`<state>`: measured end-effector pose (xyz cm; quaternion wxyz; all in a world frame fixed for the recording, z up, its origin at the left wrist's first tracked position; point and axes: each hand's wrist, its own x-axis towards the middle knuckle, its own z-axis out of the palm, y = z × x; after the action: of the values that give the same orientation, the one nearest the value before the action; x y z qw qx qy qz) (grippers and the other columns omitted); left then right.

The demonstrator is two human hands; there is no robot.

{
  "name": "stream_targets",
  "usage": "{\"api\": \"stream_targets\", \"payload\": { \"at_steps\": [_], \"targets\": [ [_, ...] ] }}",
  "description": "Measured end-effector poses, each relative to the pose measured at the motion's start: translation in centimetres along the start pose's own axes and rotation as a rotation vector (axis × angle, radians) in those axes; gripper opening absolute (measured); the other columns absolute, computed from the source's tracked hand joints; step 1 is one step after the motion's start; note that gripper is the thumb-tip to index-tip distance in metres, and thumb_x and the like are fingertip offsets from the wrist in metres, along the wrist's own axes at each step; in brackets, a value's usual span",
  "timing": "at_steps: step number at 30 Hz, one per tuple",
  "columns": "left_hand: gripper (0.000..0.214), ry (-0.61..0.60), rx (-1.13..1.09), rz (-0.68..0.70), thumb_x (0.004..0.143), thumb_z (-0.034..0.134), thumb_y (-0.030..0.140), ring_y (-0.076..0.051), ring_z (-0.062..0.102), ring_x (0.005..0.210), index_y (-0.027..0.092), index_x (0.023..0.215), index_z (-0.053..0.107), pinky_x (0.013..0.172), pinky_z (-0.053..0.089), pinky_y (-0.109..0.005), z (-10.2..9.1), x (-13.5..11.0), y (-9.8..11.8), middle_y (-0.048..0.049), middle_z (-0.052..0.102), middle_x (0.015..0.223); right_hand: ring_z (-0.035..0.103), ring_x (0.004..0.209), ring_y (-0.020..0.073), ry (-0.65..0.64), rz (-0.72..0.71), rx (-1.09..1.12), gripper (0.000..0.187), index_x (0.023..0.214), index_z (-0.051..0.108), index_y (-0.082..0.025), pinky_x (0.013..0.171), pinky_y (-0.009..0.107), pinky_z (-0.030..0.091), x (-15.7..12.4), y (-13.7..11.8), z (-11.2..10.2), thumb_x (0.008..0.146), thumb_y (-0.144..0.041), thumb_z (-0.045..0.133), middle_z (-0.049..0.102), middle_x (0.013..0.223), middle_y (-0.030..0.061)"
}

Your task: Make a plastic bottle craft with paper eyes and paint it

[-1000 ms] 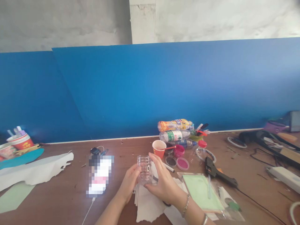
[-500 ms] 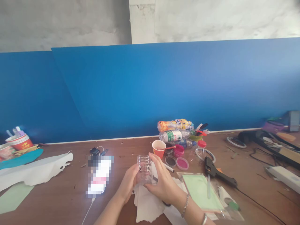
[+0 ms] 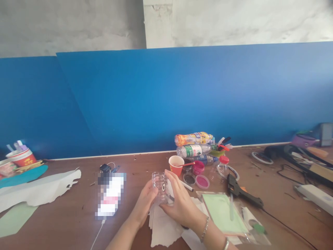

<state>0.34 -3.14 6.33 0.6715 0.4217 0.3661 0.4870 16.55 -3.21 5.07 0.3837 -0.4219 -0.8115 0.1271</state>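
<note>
A small clear ribbed plastic bottle piece with two stuck-on eyes stands just above white paper scraps on the brown table. My left hand cups its left side with curled fingers. From the right, my right hand wraps around it, fingers pressed against its wall; a bracelet is on that wrist. Both hands grip the piece together.
A lit phone with a cable lies to the left. Behind are an orange paper cup, pink lids, lying bottles and a marker. A black glue gun and green sheet lie right; white paper left.
The bottle piece has turned slightly between my hands, so both eyes now show more toward me. My hands have stayed in nearly the same spot.
</note>
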Motion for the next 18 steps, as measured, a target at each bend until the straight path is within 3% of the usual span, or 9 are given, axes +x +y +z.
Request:
{"api": "stream_targets", "payload": {
  "at_steps": [9,15,18],
  "targets": [
    [0.061,0.18,0.13,0.041,0.071,0.071,0.034,-0.029,0.051,0.12,0.021,0.125,0.047,0.102,0.04,-0.042,0.8,0.2,-0.7,-0.0103,0.057,0.129,0.029,0.135,0.0313,0.017,-0.069,-0.062,0.086,0.144,0.014,-0.017,0.106,0.051,0.035,-0.3,0.0,0.8,0.069,-0.012,0.057,0.033,0.145,0.0164],
    [0.076,0.176,0.163,0.106,0.072,0.069,0.04,-0.032,0.039,0.131,0.024,0.138,0.033,0.105,0.035,-0.046,-0.3,0.3,-0.1,-0.0146,0.046,0.139,0.027,0.136,0.0301,0.007,-0.021,-0.033,0.088,0.144,0.013,-0.021,0.107,0.051,0.033,-0.1,0.2,0.3,0.069,-0.012,0.059,0.031,0.147,0.0143],
    [0.099,0.061,0.319,0.207,0.067,0.075,0.034,-0.032,0.031,0.135,0.029,0.145,0.014,0.11,0.026,-0.048,-1.0,-0.1,0.9,-0.0136,0.036,0.145,0.023,0.138,0.0297,0.015,-0.02,0.005,0.085,0.143,0.013,-0.022,0.108,0.051,0.031,0.1,0.2,0.0,0.072,-0.013,0.058,0.026,0.149,0.014]
  ]
}}
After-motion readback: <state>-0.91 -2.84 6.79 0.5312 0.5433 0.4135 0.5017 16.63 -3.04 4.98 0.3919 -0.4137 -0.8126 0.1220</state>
